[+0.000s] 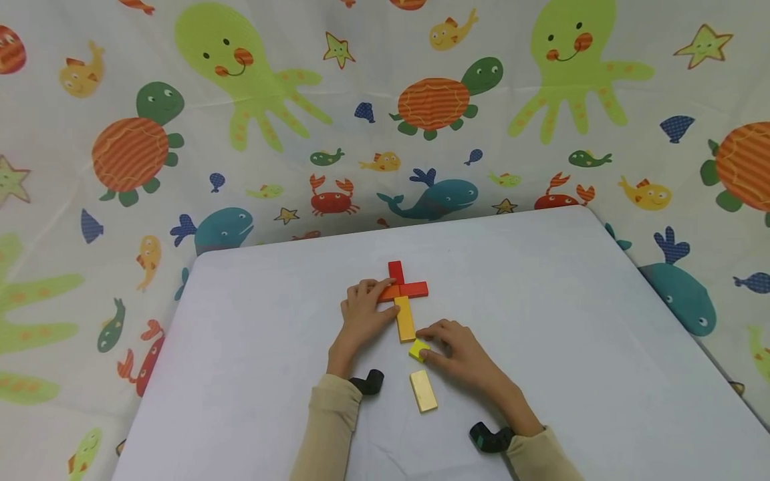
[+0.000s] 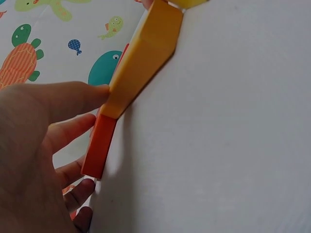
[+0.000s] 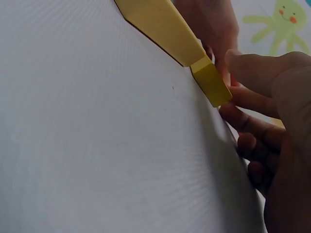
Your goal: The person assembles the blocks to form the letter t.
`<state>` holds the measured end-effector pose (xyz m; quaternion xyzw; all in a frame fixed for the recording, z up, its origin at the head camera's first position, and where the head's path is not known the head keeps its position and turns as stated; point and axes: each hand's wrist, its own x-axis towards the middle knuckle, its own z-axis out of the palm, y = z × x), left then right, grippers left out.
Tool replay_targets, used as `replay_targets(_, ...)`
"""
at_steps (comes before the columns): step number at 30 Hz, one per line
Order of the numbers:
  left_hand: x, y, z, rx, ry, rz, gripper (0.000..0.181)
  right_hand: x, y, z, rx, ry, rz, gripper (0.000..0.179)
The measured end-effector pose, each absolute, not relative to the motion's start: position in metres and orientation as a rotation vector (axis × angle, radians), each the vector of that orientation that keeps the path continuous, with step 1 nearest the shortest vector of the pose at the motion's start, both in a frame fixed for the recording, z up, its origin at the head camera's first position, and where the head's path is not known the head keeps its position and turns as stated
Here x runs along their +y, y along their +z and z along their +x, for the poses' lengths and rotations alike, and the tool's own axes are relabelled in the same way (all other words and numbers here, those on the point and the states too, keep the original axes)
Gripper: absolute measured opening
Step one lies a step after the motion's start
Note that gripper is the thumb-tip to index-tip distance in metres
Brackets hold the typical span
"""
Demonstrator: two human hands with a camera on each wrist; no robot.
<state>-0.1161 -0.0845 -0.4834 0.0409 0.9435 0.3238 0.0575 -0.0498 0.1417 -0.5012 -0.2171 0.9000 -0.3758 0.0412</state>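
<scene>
My left hand [image 1: 363,310] rests against the laid-out blocks. Its index fingertip touches the orange block [image 1: 390,292], and its thumb presses the side of the longer amber block [image 2: 141,58]. In the left wrist view the other fingers lie behind the orange block's end. My right hand [image 1: 460,351] pinches a small yellow block [image 1: 418,349] between thumb and index finger, close by the amber block's near end. A red block [image 1: 414,289] lies to the right of the orange one, and another red block [image 1: 395,271] points away behind them.
Nearer to me lies a pale yellow block [image 1: 424,391], apart from the small yellow one. The white tabletop [image 1: 541,300] spreads around the blocks. A curtain [image 1: 361,73] printed with sea animals hangs behind the table. Black wrist cameras [image 1: 490,437] sit at both cuffs.
</scene>
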Motion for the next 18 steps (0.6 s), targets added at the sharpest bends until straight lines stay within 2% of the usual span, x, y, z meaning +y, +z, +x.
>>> replay_targets(18,-0.0859,-0.4849,-0.1174,2.856,0.982,0.133,0.063,0.1360,-0.5024,-0.0479,2.819,-1.096,-0.638,0.032)
